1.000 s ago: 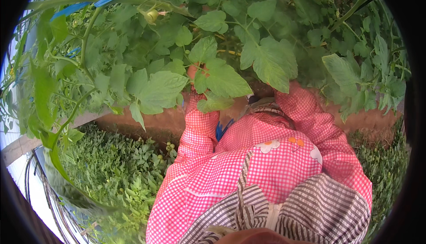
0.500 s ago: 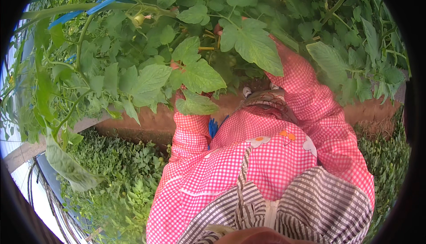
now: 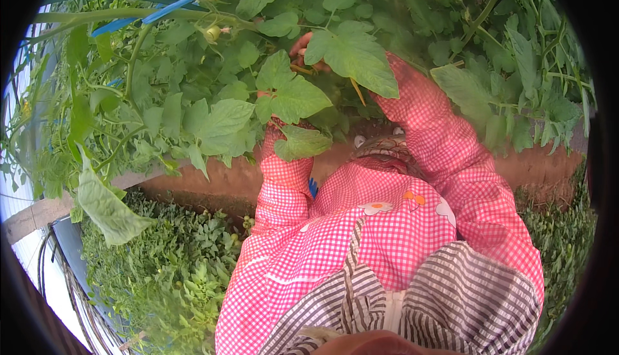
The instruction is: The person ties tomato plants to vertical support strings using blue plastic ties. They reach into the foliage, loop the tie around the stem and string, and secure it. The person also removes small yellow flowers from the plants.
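Observation:
Both arms, in pink checked sleeves, reach up into a tomato plant. Broad green leaves cover most of my right hand; its visible fingertips look curled among the stems, and what they hold is hidden. Below and to the left, my left hand is behind another leaf cluster, with only bits of skin showing, so its fingers cannot be read. A thin yellowish stalk slants down beside the right sleeve. Small green tomatoes hang from a stem at the upper left.
Blue ties wrap a thick stem at the upper left. A curled leaf droops at the left. Blue strands show by the left sleeve. Behind me run a brown soil bank and more low plants.
My right hand has shifted left, and its fingers show more above the leaf. The yellowish stalk now slants beside the right sleeve. My left forearm has moved slightly right.

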